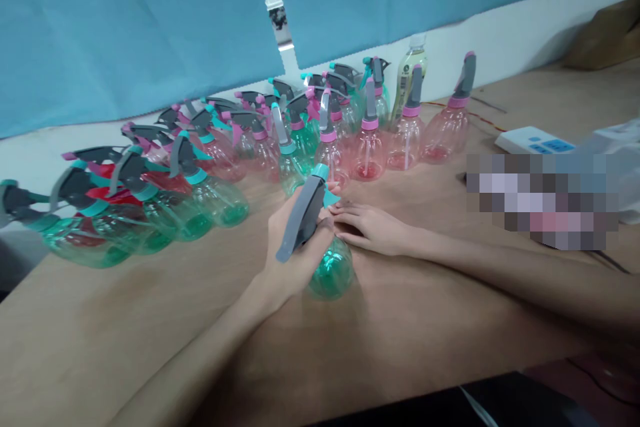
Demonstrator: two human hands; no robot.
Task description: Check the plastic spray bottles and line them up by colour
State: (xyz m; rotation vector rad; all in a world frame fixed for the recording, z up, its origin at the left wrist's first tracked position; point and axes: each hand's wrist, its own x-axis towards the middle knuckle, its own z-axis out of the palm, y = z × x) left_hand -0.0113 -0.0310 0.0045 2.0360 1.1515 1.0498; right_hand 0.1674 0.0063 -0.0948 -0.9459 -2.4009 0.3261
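A green spray bottle (331, 273) with a grey and turquoise trigger head stands near the middle of the wooden table (390, 340), tilted a little. My left hand (295, 247) is wrapped round its neck, just under the head. On the bottle's right side, my right hand (367, 227) lies low over the table with its fingers stretched toward the bottle; whether the fingertips touch it is hard to see. Right behind my hands stand a pink spray bottle (369, 153) and a green spray bottle (287, 163), among several others.
Several green spray bottles (187, 213) crowd the left side, some leaning. A drink bottle (411, 73) stands at the back by the blue wall covering (150, 20). To the right lie a white box with blue markings (535, 141), clear plastic (613, 153) and a blurred-out patch.
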